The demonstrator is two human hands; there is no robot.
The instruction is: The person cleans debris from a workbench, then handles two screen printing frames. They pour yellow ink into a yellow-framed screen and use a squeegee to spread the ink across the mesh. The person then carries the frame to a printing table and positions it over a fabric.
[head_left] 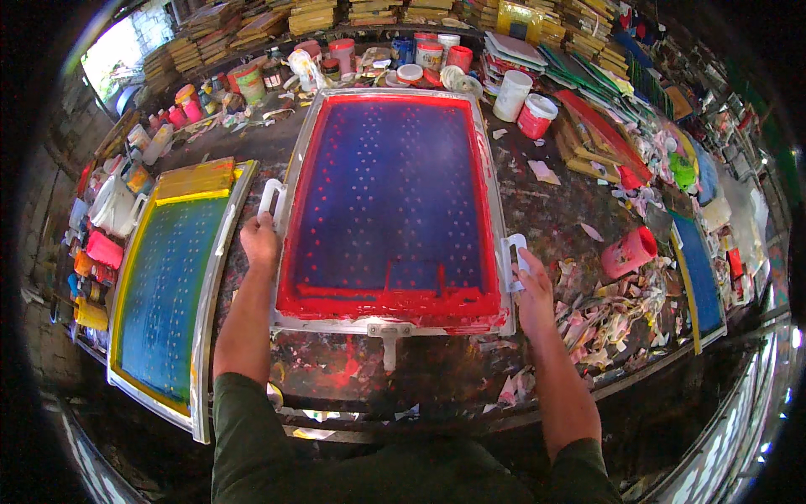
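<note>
A screen-printing frame (395, 324) lies in front of me, its dark blue mesh dotted with small pale spots and bordered by wet-looking red ink. At the frame's left side, my left hand (260, 240) pinches the lower end of a white loop handle (268, 198). My right hand (534, 290) closes on a similar white slotted handle (510, 252) at the right side. Whatever these handles belong to is hidden by the frame. A metal clamp (389, 331) sits at the middle of the frame's near edge.
A second screen frame (200, 386) with yellow edges leans at left. Paint tubs (537, 116) and bottles line the back. A pink tub (630, 252) lies tipped at right, above a heap of scraps (600, 323). Stacked wooden frames (378, 13) fill the far shelf.
</note>
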